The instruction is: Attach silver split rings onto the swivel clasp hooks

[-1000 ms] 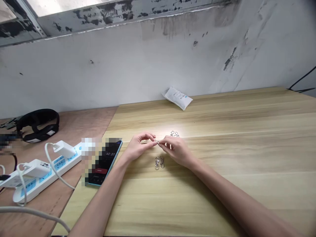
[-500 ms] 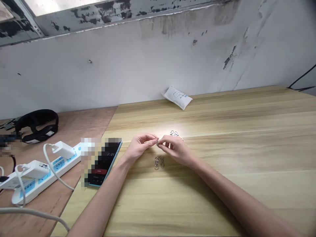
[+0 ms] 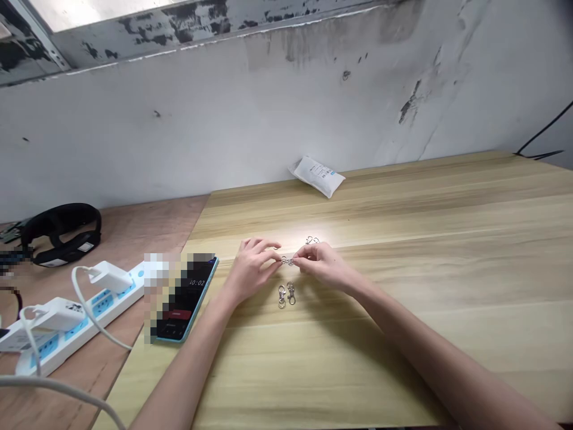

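Note:
A silver swivel clasp (image 3: 287, 261) spans the gap between my fingertips, just above or at the tabletop; its height is hard to judge. My left hand (image 3: 254, 269) pinches its left end with the fingertips while the upper fingers stretch away. On the other end, my right hand (image 3: 323, 267) closes thumb and fingers. Two more swivel clasps lie side by side below the hands, a left one (image 3: 282, 297) and a right one (image 3: 291, 292). Behind my right hand, further small metal clasps (image 3: 312, 240) are partly hidden.
A phone (image 3: 190, 298) with a lit screen lies left of my left forearm. Further left are a white power strip (image 3: 107, 304) with chargers and cables and a black headset (image 3: 60, 234). A white plastic packet (image 3: 317, 176) rests near the wall at the back of the wooden table (image 3: 425, 239).
My hands have moved slightly apart, so the clasp between them now shows. My left hand's upper fingers have lifted and spread. The view has shifted a little.

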Demonstrator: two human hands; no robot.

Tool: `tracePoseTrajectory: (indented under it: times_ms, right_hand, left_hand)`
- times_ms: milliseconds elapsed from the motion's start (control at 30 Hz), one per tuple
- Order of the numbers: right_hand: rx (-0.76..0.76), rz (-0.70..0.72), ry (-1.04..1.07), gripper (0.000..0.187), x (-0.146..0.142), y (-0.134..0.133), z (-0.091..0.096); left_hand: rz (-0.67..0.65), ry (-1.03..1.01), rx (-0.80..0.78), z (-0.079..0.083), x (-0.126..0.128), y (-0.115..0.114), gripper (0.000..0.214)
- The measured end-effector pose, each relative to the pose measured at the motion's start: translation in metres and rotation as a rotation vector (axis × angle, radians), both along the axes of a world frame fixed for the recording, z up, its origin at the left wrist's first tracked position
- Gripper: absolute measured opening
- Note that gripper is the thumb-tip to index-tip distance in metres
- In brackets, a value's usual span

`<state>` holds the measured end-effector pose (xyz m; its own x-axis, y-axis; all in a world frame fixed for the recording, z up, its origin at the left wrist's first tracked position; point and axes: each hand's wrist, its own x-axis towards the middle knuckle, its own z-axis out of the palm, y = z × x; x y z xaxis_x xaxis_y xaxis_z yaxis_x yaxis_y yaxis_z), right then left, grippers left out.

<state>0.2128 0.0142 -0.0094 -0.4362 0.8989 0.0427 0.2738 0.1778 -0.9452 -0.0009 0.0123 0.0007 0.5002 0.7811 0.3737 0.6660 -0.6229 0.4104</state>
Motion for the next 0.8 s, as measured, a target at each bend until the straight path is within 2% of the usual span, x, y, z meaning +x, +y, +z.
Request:
tracePoseTrajectory:
  times_ms: [133,233,333,500,700,800]
  right_hand:
    - [0.035,0.061,0.0,0.025,0.002,-0.001,0.003]
    - [0.163,0.111,-0.13,0.018,0.004,-0.004,0.006]
    - [0.278,0.153,-0.271,0.01,0.004,-0.007,0.004]
    - [0.339,0.131,-0.362,0.01,0.004,-0.006,-0.002]
    - [0.365,0.162,-0.365,0.011,0.003,-0.004,-0.004]
    - [0.442,0.212,-0.367,0.015,-0.002,-0.009,-0.003]
  left_hand:
    - [0.049,-0.266,-0.145,0.009,-0.002,-0.002,0.01]
    - [0.061,-0.493,-0.31,0.014,-0.005,-0.002,0.013]
    - [0.056,-0.577,-0.488,0.015,-0.009,-0.002,0.017]
    - [0.007,-0.523,-0.663,0.019,-0.012,-0.004,0.021]
    - [-0.033,-0.278,-0.705,0.014,-0.012,-0.004,0.017]
    - [-0.022,-0.163,-0.678,0.009,-0.015,-0.004,0.012]
